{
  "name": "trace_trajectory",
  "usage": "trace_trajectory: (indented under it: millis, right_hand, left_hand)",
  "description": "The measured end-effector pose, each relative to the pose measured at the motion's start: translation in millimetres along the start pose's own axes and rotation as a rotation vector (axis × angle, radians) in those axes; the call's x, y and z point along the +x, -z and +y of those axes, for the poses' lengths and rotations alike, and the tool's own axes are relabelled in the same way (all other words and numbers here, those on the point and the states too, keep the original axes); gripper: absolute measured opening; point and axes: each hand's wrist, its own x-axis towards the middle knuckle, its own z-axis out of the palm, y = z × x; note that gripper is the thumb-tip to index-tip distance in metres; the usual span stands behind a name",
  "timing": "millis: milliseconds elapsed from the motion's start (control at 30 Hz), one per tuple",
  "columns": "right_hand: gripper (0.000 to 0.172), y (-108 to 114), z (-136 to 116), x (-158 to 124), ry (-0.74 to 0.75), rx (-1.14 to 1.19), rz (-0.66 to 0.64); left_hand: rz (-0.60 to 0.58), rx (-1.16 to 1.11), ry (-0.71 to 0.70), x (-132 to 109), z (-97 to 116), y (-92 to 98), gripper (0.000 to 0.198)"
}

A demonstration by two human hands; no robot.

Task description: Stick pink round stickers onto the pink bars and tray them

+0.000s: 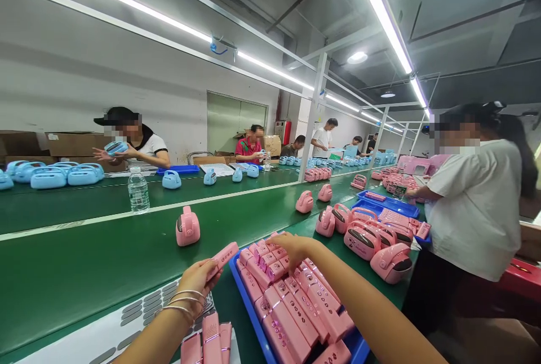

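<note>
Pink plastic bar (222, 261) sits pinched in my left hand (199, 285), lower centre of the frame; my right hand (293, 250) lies spread over the packed blue tray (250, 310). A firm pinch suits its slim edges.

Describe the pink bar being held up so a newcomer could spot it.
On the green conveyor belt sits a blue tray packed with pink bars. The left hand, wearing thin bangles, holds one pink bar above the tray's edge, the only one lifted clear.
</note>
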Motion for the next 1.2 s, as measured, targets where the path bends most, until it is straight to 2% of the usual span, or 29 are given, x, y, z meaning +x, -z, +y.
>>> trace_trajectory:
  millis: [233, 433, 600, 833, 967, 1067, 1200]
  right_hand:
    - [0.063, -2.0, 1.1, -0.5, 0.044, 0.032, 0.052]
    - [0.059, -12.8, -32.0, 30.3, 0.163, -0.031, 0.069]
    - [0.046, -22.9, -57.6, 55.5, 0.095, -0.149, 0.042]
    - [0.045, -29.5, -61.6, 60.5, -0.019, -0.221, 0.133]
    - [0.041, -31.1, -66.3, 58.4, -0.081, -0.212, 0.166]
    - [0.036, -30.2, -68.7, 56.9, -0.108, -0.194, 0.201]
    - [0.029, -26.1, -66.6, 50.2, -0.139, -0.160, 0.251]
  left_hand:
    - [0.022, -0.005, 0.068, 0.1, -8.3, -9.0, 0.008]
    - [0.042, 0.055, 0.071, -3.6, -13.3, -21.6, 0.012]
    - [0.046, 0.070, 0.041, -6.8, -3.9, -17.7, 0.014]
    - [0.082, 0.113, 0.018, -5.0, -1.3, -1.1, 0.017]
    - [0.090, 0.272, -0.037, 5.8, -10.8, -7.8, 0.020]
    - [0.013, 0.437, -0.133, 10.2, -22.6, -23.2, 0.011]
    - [-0.086, 0.757, -0.259, 2.6, -37.5, -43.7, 0.005]
